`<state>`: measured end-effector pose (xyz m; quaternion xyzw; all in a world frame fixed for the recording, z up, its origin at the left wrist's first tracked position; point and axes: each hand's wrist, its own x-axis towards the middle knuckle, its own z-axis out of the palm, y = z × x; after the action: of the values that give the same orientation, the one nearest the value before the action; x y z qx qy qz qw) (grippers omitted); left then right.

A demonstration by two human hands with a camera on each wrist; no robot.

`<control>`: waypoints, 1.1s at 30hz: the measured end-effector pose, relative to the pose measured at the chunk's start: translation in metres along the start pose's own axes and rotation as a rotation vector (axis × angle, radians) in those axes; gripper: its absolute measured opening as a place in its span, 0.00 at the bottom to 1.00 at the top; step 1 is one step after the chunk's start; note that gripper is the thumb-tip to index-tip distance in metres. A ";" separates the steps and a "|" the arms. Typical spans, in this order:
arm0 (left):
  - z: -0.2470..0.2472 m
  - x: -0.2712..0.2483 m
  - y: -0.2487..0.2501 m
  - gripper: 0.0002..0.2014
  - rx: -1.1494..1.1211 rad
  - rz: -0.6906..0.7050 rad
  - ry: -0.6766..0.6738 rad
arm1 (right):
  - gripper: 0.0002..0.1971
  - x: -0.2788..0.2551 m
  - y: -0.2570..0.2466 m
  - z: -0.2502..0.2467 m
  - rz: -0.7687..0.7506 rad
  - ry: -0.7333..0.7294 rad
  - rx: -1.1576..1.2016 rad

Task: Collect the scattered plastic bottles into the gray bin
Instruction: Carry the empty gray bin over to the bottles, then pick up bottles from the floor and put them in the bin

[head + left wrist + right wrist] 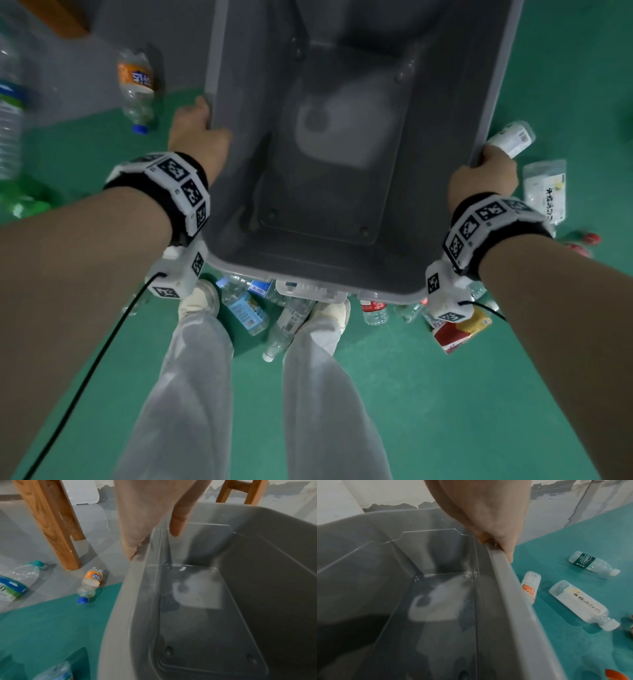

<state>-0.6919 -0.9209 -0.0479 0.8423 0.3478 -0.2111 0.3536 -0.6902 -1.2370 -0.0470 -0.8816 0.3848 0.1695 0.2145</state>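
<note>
Both my hands hold the gray bin (pixel 442 61) up off the floor, tilted with its open mouth facing me; I see no bottles inside it. My left hand (pixel 195 133) grips its left rim (pixel 130 574), thumb inside the wall. On the other side my right hand (pixel 486 171) curls over the right rim (pixel 503 566). An orange-labelled bottle (pixel 136 89) (pixel 89 584) lies left of the bin. White-labelled bottles (pixel 512 138) (pixel 544 192) (pixel 580 603) lie on its right. Several bottles (pixel 245 306) lie around my feet under the bin.
The floor is green mat (pixel 411 394) bordered by gray concrete (pixel 96 520). Wooden furniture legs (pixel 56 531) stand at far left. A large clear bottle with a blue-green label (pixel 10 102) lies at the left edge, and a green-labelled bottle (pixel 592 563) farther right.
</note>
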 end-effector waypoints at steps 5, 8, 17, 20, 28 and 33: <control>-0.003 -0.009 -0.006 0.29 0.073 0.000 -0.052 | 0.19 -0.011 -0.001 0.005 -0.038 -0.031 -0.072; -0.010 -0.023 -0.016 0.21 0.018 -0.038 -0.019 | 0.29 -0.034 -0.006 0.010 -0.034 -0.029 -0.065; -0.040 -0.079 -0.076 0.13 -0.121 -0.287 -0.023 | 0.31 -0.139 -0.022 0.036 -0.003 -0.115 -0.099; -0.047 -0.102 -0.104 0.13 -0.109 -0.339 -0.066 | 0.27 -0.180 -0.026 0.051 -0.028 -0.157 -0.041; -0.025 -0.151 -0.207 0.16 -0.169 -0.534 -0.207 | 0.15 -0.281 -0.006 0.097 -0.587 -0.347 -0.076; 0.006 -0.152 -0.266 0.16 -0.182 -0.573 -0.312 | 0.12 -0.292 0.027 0.153 -1.003 -0.302 -0.261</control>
<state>-0.9894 -0.8570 -0.0800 0.6328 0.5295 -0.3961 0.4027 -0.9200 -0.9990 -0.0486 -0.9423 -0.1426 0.2176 0.2109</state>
